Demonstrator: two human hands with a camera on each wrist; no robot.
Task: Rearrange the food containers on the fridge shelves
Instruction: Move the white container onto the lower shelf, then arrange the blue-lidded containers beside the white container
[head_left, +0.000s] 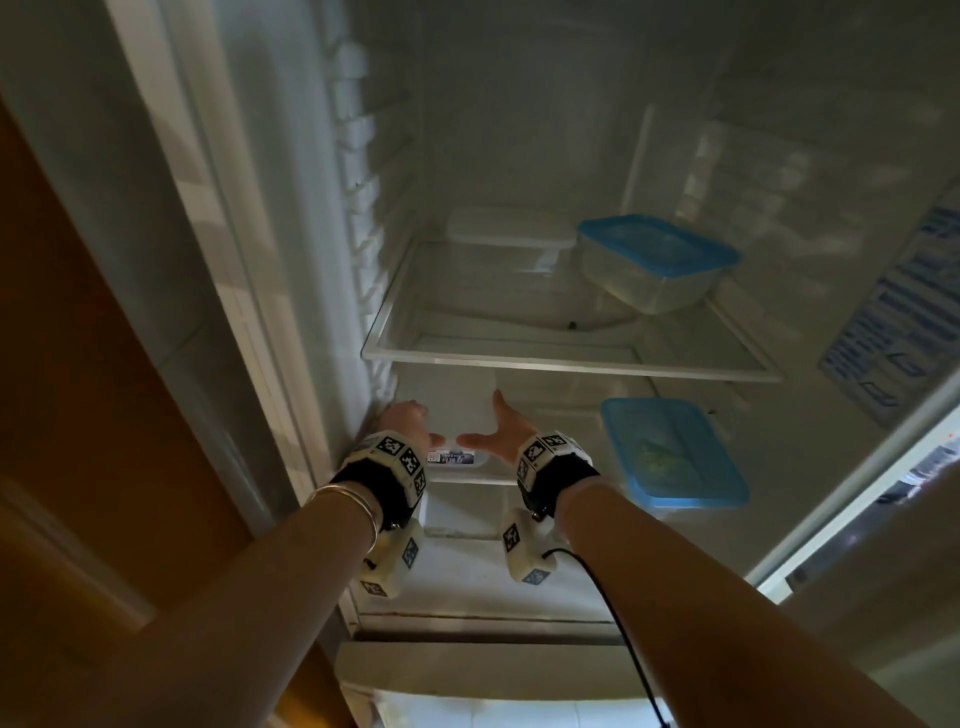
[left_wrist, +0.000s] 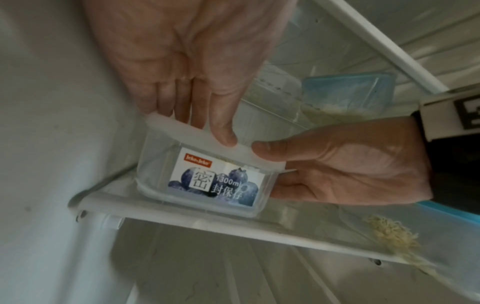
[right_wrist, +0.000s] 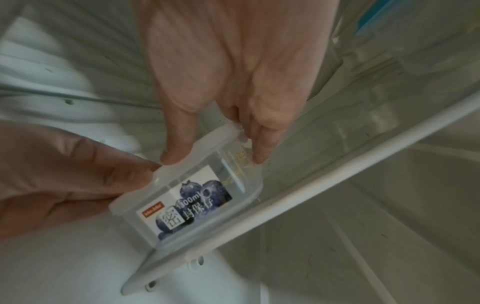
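1. Against the fridge's left wall, on the lower shelf (left_wrist: 233, 224), sits my clear tub (left_wrist: 207, 181) with the blueberry label, close to the front edge.
2. Both hands hold it: my left hand (left_wrist: 187, 67) hooks fingers over the far lid edge with the thumb on the front rim; my right hand (right_wrist: 228, 67) clamps the other end, thumb on the lid, fingers down the side.
3. I judge two hands are used because the tub is wedged beside the wall, so a level lift or slide is easier.
4. One blue-lid box (head_left: 675, 452) lies just right on this shelf.
5. Another blue-lid box (head_left: 657, 260) and a white-lid box (head_left: 511, 228) stand on the upper shelf (head_left: 571, 364).
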